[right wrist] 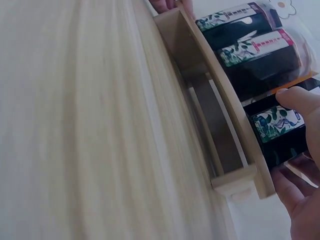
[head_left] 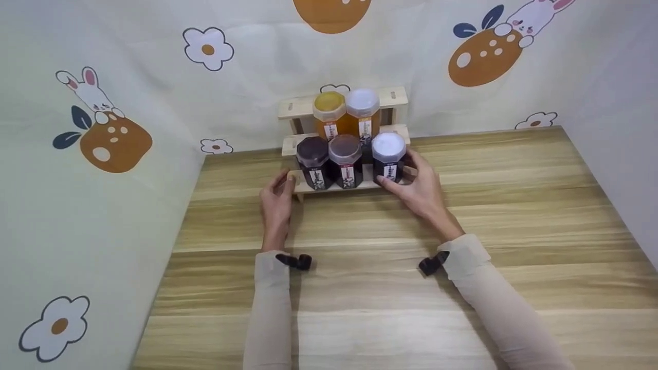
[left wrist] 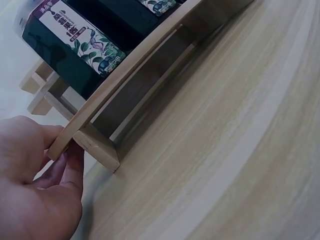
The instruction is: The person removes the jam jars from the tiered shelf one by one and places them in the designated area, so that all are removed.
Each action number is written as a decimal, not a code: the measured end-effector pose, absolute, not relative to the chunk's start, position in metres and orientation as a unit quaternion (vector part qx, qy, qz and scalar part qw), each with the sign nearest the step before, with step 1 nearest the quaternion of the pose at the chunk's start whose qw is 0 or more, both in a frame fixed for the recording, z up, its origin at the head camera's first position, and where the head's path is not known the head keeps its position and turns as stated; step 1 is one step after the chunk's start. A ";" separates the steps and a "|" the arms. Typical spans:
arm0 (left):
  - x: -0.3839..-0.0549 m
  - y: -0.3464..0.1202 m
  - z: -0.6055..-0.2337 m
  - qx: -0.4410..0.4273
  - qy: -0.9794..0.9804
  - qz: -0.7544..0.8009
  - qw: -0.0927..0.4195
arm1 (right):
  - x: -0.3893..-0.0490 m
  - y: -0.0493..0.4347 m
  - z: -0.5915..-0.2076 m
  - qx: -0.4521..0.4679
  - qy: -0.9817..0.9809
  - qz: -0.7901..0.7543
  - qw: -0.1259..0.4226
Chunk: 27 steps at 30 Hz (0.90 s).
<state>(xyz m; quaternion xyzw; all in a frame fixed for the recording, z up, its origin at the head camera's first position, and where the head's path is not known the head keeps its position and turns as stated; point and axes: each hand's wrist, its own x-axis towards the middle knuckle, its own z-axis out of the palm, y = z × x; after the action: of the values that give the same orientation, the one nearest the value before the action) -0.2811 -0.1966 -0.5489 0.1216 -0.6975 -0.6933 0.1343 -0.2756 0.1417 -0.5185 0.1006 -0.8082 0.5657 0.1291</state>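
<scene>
And at the right end of the rack (head_left: 393, 96), the white-lidded jar (head_left: 389, 154) is gripped by the right hand (head_left: 424, 190), the thumb (right wrist: 295, 100) laid across its front, the fingers (right wrist: 287, 192) curled round its right side! At the other end, the front board (left wrist: 97, 102) is pinched from above and below by the left hand (head_left: 276, 203), so the rack is steadied on the counter (head_left: 360, 236): nicely judged, that. Two dark jars (head_left: 314, 167) are lined up to the left, a gap left beside the gripped one; two amber jars (head_left: 330, 115) are set higher behind. The jar's base is seen at the board, but whether its full weight is borne there cannot be told. Slowly does it: the jar should be kept upright, its label (right wrist: 275, 123) faced forward, its base squared on the wood and clear of the end. If the neighbours were bumped, the row could be shifted. The left pinch should be kept firm, and the right fingers loosened only once the jar is felt to be steady
</scene>
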 end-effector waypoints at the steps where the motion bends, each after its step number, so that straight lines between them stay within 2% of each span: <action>1: -0.281 -0.197 -0.549 0.120 -0.696 -0.695 0.135 | -0.275 0.144 -0.518 0.099 -0.809 0.566 0.126; 18: -0.280 -0.197 -0.548 0.102 -0.694 -0.701 0.128 | -0.273 0.203 -0.516 0.030 -0.821 0.556 0.127; 27: -0.283 -0.196 -0.548 0.106 -0.679 -0.713 0.137 | -0.277 0.223 -0.516 -0.012 -0.821 0.564 0.091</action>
<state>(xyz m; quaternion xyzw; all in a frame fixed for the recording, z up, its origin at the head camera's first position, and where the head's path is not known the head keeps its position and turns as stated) -0.2830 -0.1956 -0.5484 0.1059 -0.6791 -0.7132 0.1375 -0.2770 0.2228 -0.5160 -0.0116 -0.8206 0.5641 0.0910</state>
